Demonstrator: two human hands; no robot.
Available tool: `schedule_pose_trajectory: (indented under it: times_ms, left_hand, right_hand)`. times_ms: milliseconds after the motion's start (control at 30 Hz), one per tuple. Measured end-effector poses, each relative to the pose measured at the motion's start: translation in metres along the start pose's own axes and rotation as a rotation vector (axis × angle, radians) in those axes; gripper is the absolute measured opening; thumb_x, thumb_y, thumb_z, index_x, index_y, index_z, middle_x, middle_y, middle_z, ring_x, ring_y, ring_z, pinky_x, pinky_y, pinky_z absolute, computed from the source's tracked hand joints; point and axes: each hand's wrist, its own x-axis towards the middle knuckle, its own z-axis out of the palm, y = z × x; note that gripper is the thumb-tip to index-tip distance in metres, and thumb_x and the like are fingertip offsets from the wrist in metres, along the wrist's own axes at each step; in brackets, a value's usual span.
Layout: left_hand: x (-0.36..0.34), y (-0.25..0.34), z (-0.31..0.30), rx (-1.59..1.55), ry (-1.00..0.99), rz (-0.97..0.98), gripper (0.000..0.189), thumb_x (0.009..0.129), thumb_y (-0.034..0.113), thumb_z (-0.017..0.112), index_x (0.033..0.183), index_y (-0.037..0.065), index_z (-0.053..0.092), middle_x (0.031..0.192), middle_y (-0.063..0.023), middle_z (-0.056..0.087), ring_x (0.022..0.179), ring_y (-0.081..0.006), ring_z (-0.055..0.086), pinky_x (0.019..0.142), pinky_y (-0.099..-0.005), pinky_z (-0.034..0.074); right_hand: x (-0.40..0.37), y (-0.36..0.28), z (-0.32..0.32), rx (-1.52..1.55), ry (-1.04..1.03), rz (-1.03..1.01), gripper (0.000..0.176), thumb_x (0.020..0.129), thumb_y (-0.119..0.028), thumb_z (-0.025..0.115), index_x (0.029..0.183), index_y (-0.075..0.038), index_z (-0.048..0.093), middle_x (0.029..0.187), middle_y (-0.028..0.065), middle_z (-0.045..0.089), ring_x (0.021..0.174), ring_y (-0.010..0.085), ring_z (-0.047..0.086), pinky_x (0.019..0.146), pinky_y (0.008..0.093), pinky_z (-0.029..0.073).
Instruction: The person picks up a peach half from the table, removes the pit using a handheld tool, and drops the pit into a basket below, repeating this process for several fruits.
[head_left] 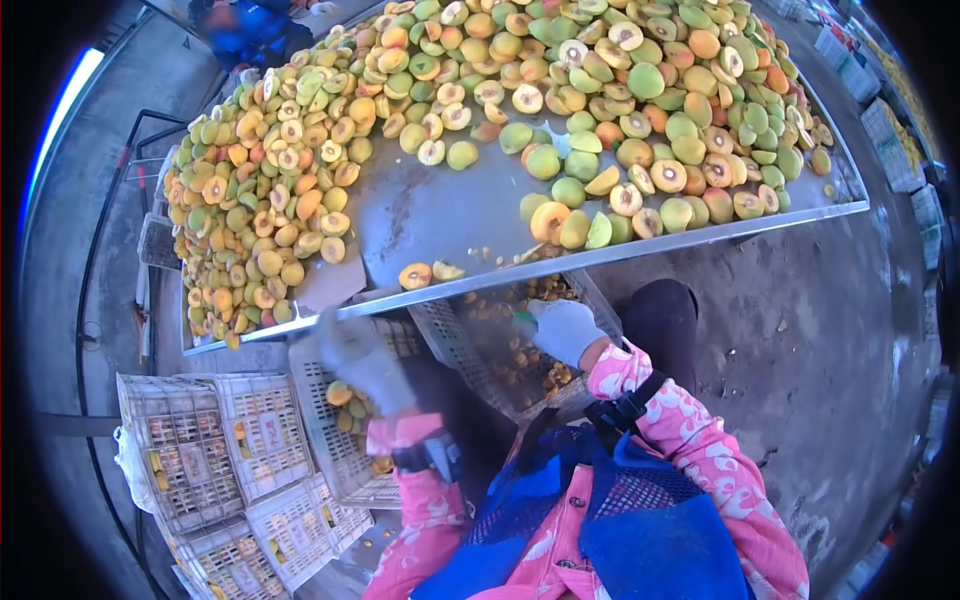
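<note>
My left hand (362, 362), in a pale glove, is smeared by motion over a plastic crate (312, 400) at the table's front edge. Its fingers are too blurred to show whether they hold anything. Some peach halves (350, 405) lie in that crate. My right hand (566, 332), also gloved, is closed around a small green object (524, 318), mostly hidden by the fingers. It hovers over a second crate (437, 325) that holds fruit pits and scraps. Two cut peach pieces (415, 276) rest near the edge of the metal table (410, 215).
Large heaps of halved peaches (270, 215) cover the table's left, back and right. A piece of cardboard (333, 283) lies at the front left. Stacked crates (262, 430) stand on the floor at left. Another person (250, 35) is at the far left.
</note>
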Motion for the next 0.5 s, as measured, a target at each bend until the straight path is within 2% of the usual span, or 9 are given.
schedule_pose_trajectory:
  times_ms: [33, 67, 100, 133, 200, 333, 400, 433, 500]
  left_hand:
    - [-0.011, 0.012, 0.032, -0.251, -0.161, -0.113, 0.022, 0.081, -0.001, 0.063, 0.103, -0.002, 0.062, 0.095, -0.012, 0.063, 0.08, -0.0177, 0.061, 0.071, -0.0296, 0.051]
    - [-0.014, 0.078, 0.041, -0.122, -0.277, -0.039, 0.023, 0.081, 0.001, 0.065, 0.103, 0.001, 0.063, 0.094, -0.0098, 0.064, 0.08, -0.0169, 0.061, 0.071, -0.0296, 0.051]
    - [-0.021, 0.079, 0.069, -0.028, -0.607, 0.0, 0.026, 0.083, 0.005, 0.065, 0.108, 0.003, 0.062, 0.099, -0.0105, 0.065, 0.084, -0.0203, 0.062, 0.074, -0.0316, 0.051]
    - [-0.045, 0.058, 0.115, -0.133, -0.716, 0.164, 0.028, 0.083, 0.011, 0.064, 0.11, 0.003, 0.061, 0.099, -0.0133, 0.066, 0.088, -0.0267, 0.063, 0.079, -0.034, 0.05]
    - [-0.036, 0.127, 0.146, 0.281, -1.035, 0.388, 0.033, 0.082, 0.018, 0.065, 0.111, 0.002, 0.061, 0.095, -0.0123, 0.068, 0.085, -0.0247, 0.064, 0.077, -0.0338, 0.052]
    - [-0.057, 0.114, 0.209, -0.159, -0.793, 0.302, 0.036, 0.081, 0.02, 0.065, 0.112, 0.002, 0.06, 0.09, -0.0105, 0.067, 0.079, -0.0175, 0.064, 0.073, -0.0308, 0.052]
    - [-0.054, 0.095, 0.216, -0.244, -1.055, -0.2, 0.036, 0.082, 0.019, 0.064, 0.113, 0.001, 0.059, 0.093, -0.009, 0.065, 0.086, -0.0132, 0.062, 0.072, -0.0278, 0.052]
    - [-0.048, 0.095, 0.204, -0.235, -1.052, -0.206, 0.036, 0.082, 0.019, 0.064, 0.113, 0.001, 0.059, 0.093, -0.009, 0.065, 0.086, -0.0132, 0.062, 0.072, -0.0278, 0.052]
    - [-0.028, 0.111, 0.163, -0.685, -1.021, -0.771, 0.034, 0.084, 0.015, 0.061, 0.115, 0.0, 0.058, 0.099, -0.0092, 0.063, 0.094, -0.0154, 0.061, 0.075, -0.0271, 0.052]
  right_hand:
    - [-0.001, 0.0, -0.005, -0.006, -0.001, -0.003, 0.036, 0.091, -0.044, 0.051, 0.1, -0.011, 0.063, 0.077, 0.0181, 0.066, 0.074, 0.0381, 0.064, 0.065, 0.0499, 0.049]
    - [-0.007, 0.0, -0.012, 0.031, -0.012, 0.009, 0.035, 0.09, -0.042, 0.053, 0.1, -0.011, 0.062, 0.077, 0.0186, 0.066, 0.074, 0.0388, 0.064, 0.065, 0.0501, 0.049]
    - [-0.013, 0.001, -0.016, 0.071, -0.021, 0.025, 0.033, 0.09, -0.04, 0.055, 0.101, -0.01, 0.061, 0.077, 0.019, 0.065, 0.074, 0.0394, 0.063, 0.065, 0.0504, 0.049]
    - [-0.019, 0.005, -0.017, 0.066, -0.018, 0.032, 0.033, 0.09, -0.04, 0.055, 0.101, -0.01, 0.061, 0.077, 0.019, 0.065, 0.074, 0.0394, 0.063, 0.065, 0.0504, 0.049]
    - [-0.032, 0.013, -0.019, 0.215, 0.035, 0.094, 0.033, 0.09, -0.038, 0.056, 0.098, -0.007, 0.06, 0.077, 0.0207, 0.064, 0.075, 0.041, 0.063, 0.065, 0.0504, 0.048]
    - [-0.044, 0.022, -0.033, 0.248, 0.219, 0.109, 0.032, 0.092, -0.038, 0.052, 0.093, -0.007, 0.058, 0.076, 0.0208, 0.065, 0.07, 0.0411, 0.063, 0.063, 0.0502, 0.049]
    - [-0.039, 0.022, -0.039, 0.31, 0.212, 0.119, 0.029, 0.092, -0.033, 0.054, 0.093, -0.005, 0.059, 0.076, 0.0214, 0.064, 0.071, 0.0412, 0.062, 0.062, 0.048, 0.049]
    - [-0.032, 0.02, -0.04, 0.465, 0.233, 0.112, 0.026, 0.092, -0.03, 0.055, 0.095, -0.004, 0.06, 0.075, 0.0214, 0.063, 0.07, 0.0408, 0.062, 0.061, 0.0471, 0.048]
    - [-0.016, 0.009, -0.048, 0.628, 0.25, 0.095, 0.024, 0.091, -0.027, 0.056, 0.096, -0.004, 0.061, 0.074, 0.0214, 0.063, 0.069, 0.0405, 0.062, 0.061, 0.0461, 0.048]
